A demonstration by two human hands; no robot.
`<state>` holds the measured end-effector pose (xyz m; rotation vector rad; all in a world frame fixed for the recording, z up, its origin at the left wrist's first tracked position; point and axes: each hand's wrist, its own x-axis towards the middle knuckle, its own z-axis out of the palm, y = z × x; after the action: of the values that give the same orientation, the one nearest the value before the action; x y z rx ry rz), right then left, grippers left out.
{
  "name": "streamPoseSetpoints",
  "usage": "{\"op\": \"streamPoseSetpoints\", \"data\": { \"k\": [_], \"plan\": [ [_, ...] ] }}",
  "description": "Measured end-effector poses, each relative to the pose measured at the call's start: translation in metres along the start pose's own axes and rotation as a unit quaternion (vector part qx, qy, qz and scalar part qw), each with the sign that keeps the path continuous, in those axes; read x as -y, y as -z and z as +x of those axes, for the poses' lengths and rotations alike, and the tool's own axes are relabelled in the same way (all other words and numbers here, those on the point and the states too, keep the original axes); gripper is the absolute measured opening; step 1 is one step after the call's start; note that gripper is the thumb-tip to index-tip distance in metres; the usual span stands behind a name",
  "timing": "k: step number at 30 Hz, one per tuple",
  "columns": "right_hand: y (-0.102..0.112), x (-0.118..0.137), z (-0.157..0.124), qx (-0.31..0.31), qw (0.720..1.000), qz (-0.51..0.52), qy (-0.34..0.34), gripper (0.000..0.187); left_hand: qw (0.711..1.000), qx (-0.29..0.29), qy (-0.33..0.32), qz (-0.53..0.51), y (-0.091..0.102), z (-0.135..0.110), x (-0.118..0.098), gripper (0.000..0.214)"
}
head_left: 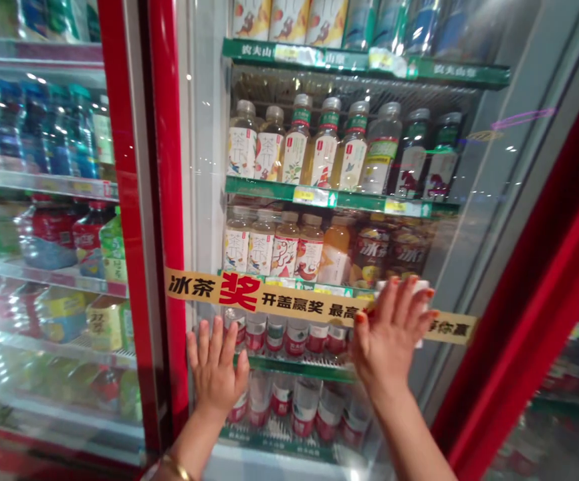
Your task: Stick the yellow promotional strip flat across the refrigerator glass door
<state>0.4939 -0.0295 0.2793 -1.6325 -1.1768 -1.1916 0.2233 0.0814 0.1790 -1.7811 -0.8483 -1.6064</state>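
Note:
My right hand [392,341] presses a white cloth [422,286] flat against the glass door [475,267] of a drinks fridge. Its fingers are stretched out and have orange-red nails. Most of the cloth is hidden under the palm, and whether it is fabric or paper is unclear. Lower on the left, my left hand [216,367] is open with fingers spread, at the glass with nothing in it. A yellow printed strip [289,304] runs across the door, passing behind my right hand and just above my left.
Behind the glass, green-edged shelves [360,195] hold bottled drinks [323,143] and red-and-white cups or bottles [297,337]. Red door frames [169,167] stand at both sides. A second fridge at the left holds more bottles [49,234].

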Motion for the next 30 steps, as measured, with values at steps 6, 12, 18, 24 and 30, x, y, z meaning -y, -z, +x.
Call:
{"op": "streamPoseSetpoints", "data": {
  "k": [6,12,18,24,30],
  "plan": [
    [-0.013,0.049,-0.116,0.044,0.951,0.022,0.304,0.079,1.0,-0.006,0.006,-0.008,-0.003,-0.004,0.003,0.083],
    [-0.008,-0.067,-0.124,-0.007,1.0,0.002,-0.028,0.077,1.0,0.006,-0.01,0.001,-0.01,-0.015,0.018,0.089],
    [-0.022,-0.011,-0.117,-0.02,0.999,-0.005,0.045,0.081,0.999,0.032,0.01,0.0,-0.006,-0.014,0.015,0.092],
    [-0.015,-0.008,-0.197,-0.055,0.982,0.005,0.181,0.077,0.999,0.038,0.014,-0.007,0.0,-0.007,0.008,0.092],
    [-0.02,-0.064,-0.152,-0.048,0.994,-0.047,-0.081,0.08,0.999,0.041,0.028,-0.014,-0.001,-0.006,0.006,0.088]
  ]
}}
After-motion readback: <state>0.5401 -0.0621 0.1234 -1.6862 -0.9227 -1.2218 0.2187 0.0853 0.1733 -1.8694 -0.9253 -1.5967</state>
